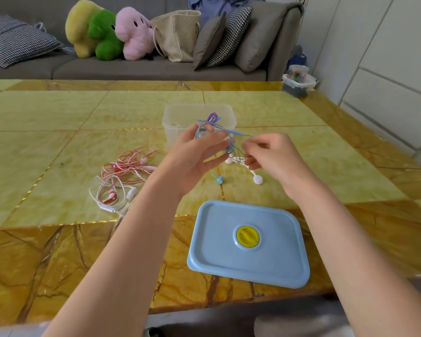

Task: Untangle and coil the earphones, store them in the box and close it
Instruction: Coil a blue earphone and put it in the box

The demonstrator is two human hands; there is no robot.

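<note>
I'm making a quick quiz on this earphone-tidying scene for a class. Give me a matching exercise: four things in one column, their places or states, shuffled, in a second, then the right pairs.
Things
1. blue earphone cable
2. red and white earphones
3. blue lid
4. clear box

Places or states
A. lying flat on the table's near edge, yellow knob up
B. in a tangled heap on the table, left of the hands
C. standing open behind the hands
D. looped around the left hand, with the right hand pinching a strand

Pairs: 1-D, 2-B, 3-A, 4-C
</note>
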